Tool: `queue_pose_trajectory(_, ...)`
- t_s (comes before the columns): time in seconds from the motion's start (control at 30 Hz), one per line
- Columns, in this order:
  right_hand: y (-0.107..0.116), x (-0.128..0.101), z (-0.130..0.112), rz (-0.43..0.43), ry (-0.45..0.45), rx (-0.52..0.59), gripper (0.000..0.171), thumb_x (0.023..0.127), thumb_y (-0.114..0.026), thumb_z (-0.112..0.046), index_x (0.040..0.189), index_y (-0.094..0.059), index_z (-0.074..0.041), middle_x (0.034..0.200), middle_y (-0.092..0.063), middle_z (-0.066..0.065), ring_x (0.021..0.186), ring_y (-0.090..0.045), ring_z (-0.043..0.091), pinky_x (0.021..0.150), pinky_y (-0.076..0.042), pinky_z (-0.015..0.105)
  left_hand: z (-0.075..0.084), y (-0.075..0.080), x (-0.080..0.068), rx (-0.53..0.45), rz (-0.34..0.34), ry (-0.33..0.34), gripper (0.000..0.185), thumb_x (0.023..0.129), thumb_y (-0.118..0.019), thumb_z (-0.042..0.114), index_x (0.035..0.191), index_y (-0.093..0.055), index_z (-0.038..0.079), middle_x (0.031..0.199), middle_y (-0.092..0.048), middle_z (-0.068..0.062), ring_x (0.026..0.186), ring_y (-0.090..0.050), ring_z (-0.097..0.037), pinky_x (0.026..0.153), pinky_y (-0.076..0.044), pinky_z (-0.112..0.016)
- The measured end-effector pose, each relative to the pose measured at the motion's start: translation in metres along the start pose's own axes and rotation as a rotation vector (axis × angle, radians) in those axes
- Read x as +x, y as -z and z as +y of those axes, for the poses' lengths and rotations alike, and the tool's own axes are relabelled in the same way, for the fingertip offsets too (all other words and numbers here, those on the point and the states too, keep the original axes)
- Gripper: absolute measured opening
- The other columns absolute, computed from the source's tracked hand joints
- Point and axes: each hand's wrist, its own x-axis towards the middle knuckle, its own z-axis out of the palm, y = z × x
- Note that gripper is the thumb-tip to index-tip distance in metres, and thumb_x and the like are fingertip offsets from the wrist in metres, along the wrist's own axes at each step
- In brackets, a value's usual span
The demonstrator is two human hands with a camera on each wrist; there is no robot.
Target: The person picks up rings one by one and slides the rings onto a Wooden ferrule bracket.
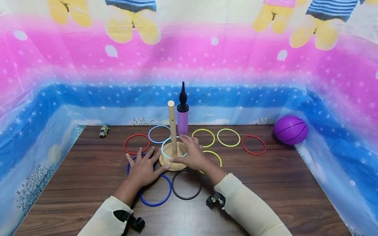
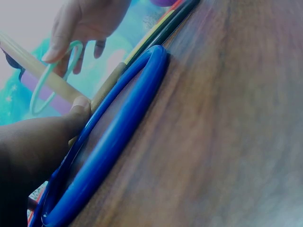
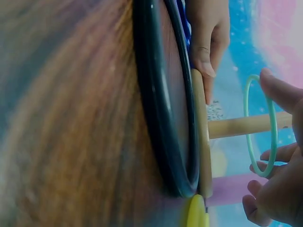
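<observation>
A wooden post (image 1: 172,127) rises from a round wooden base (image 1: 177,166). My right hand (image 1: 193,155) pinches a mint-green ring (image 3: 247,113) at its edge. The ring encircles the post, raised above the base. My left hand (image 1: 143,170) is spread flat at the left, its thumb (image 2: 80,105) touching the base's edge. Its fingers reach over a dark blue ring (image 1: 128,168), partly hidden beneath. A second blue ring (image 1: 155,205) lies just in front of that hand, and a black ring (image 1: 186,198) lies before the base.
Behind the post stands a purple hand pump (image 1: 183,121). A light blue ring (image 1: 149,136) and a red ring (image 1: 124,144) lie left; yellow rings (image 1: 228,129) and another red ring (image 1: 254,154) lie right. A toy car (image 1: 104,131) and purple ball (image 1: 290,130) sit at the back.
</observation>
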Motion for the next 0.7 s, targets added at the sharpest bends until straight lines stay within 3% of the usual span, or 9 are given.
queue_pose_trajectory(0.37,-0.01,0.002,0.011,-0.014,0.016,-0.067,0.103,0.087,-0.094,-0.045,0.167,-0.044,-0.004,0.175,-0.041,0.016,0.161,-0.028,0.049,0.123,-0.026,0.076,0.0,0.0,-0.001,-0.002,0.012,0.002,0.09,0.101,-0.051,0.081,0.172,-0.039,0.028,0.178,-0.036,-0.016,0.164,-0.017,-0.064,0.116,0.004,-0.096)
queue_pose_trajectory(0.7,-0.018,0.004,0.018,-0.033,0.003,-0.118,0.098,0.089,-0.091,-0.05,0.166,-0.047,-0.009,0.173,-0.044,0.015,0.16,-0.03,0.044,0.123,-0.026,0.075,0.003,0.001,-0.002,-0.005,0.021,0.0,0.089,0.101,-0.052,0.08,0.172,-0.04,0.027,0.178,-0.036,-0.017,0.163,-0.019,-0.064,0.116,0.003,-0.097)
